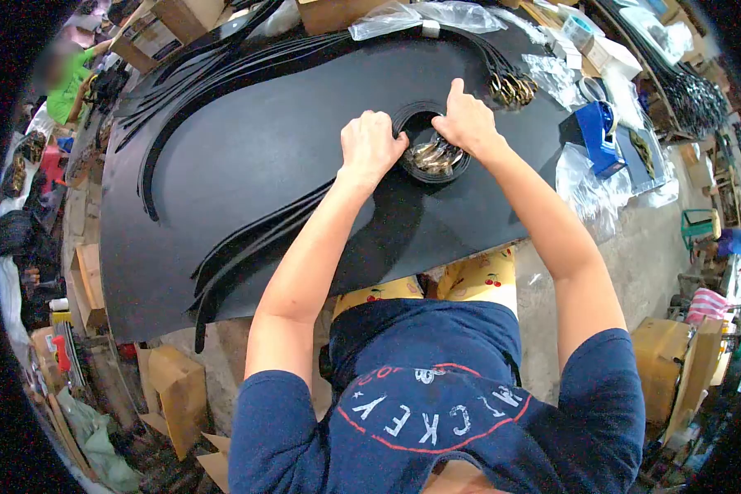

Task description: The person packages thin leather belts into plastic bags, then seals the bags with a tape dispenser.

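A bundle of black belts is wound into a coil (pixel 417 109) on the dark table, with shiny metal buckles (pixel 433 156) gathered in its middle. My left hand (pixel 372 146) is closed on the coil's left side, fingers curled and thumb at the rim. On the upper right, my right hand (pixel 468 125) grips the coil with its thumb inside the ring and one finger pointing away. From under my left forearm, the loose belt tails (pixel 259 229) run down to the lower left and hang over the table's near edge.
Another long bundle of belts (pixel 247 70) curves along the table's (pixel 263 148) far side, its buckles (pixel 512 87) at the right. A blue tape dispenser (pixel 601 140) and clear plastic bags (pixel 589 185) lie at the right. A person in green (pixel 70 86) is at the far left.
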Available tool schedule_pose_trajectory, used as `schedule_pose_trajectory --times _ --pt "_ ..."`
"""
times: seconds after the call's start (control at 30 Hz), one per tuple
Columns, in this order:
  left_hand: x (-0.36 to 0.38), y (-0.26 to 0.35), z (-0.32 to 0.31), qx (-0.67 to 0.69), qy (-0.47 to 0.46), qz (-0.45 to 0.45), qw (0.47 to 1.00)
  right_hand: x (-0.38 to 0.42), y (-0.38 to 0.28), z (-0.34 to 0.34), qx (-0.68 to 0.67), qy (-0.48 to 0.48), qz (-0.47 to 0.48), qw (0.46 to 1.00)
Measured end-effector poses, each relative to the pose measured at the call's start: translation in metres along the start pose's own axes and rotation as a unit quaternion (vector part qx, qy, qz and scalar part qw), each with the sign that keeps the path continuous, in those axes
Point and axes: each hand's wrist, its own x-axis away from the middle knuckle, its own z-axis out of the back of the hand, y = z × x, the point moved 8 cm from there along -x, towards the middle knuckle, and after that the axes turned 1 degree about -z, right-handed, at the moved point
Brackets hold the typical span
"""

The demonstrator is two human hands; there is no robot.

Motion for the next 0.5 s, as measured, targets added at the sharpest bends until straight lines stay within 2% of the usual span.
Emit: schedule_pose_trajectory --times 0.07,0.13,0.17,0.2,0.23,0.27,0.3,0.33,0.37,0.43,0.47,0.5 --pt "-0.001 -0.001 -0.005 -0.003 -0.018 0.003 1.0 0.003 -0.001 0.003 -0.004 0.001 -0.009 1.0" --pt "-0.003 0.003 -0.006 0.013 -0.012 -0.058 0.998 0.005 0.0 0.001 0.009 -0.028 -0.03 0.999" --pt "-0.006 0.001 -0.006 0.013 -0.011 -0.06 0.998 0.005 0.004 -0.002 0.009 -0.027 -0.031 0.999" --pt "-0.008 0.007 -0.009 0.025 -0.034 -0.113 0.993 0.006 -0.009 0.004 0.052 0.054 0.098 0.992" --pt "-0.01 0.013 -0.013 0.038 -0.056 -0.166 0.984 0.015 -0.028 0.012 0.093 0.133 0.224 0.961" --pt "-0.015 0.012 -0.015 0.038 -0.058 -0.166 0.984 0.015 -0.037 0.008 0.106 0.109 0.301 0.941" --pt "-0.019 0.018 -0.021 0.031 -0.091 -0.209 0.973 0.012 -0.036 0.008 0.105 0.109 0.301 0.942" --pt "-0.021 0.024 -0.026 0.023 -0.123 -0.253 0.959 0.013 -0.041 0.001 0.068 0.047 0.343 0.936" --pt "-0.026 0.024 -0.026 0.023 -0.122 -0.253 0.959 0.016 -0.046 -0.005 0.031 -0.014 0.383 0.923" --pt "-0.031 0.024 -0.036 -0.006 -0.175 -0.26 0.95 0.018 -0.043 -0.003 0.022 -0.026 0.385 0.922" --pt "-0.03 0.028 -0.029 0.027 -0.132 -0.3 0.944 0.016 -0.037 -0.002 0.019 -0.032 0.354 0.934" --pt "-0.029 0.028 -0.032 0.028 -0.132 -0.3 0.944 0.014 -0.031 -0.001 0.017 -0.039 0.324 0.945"
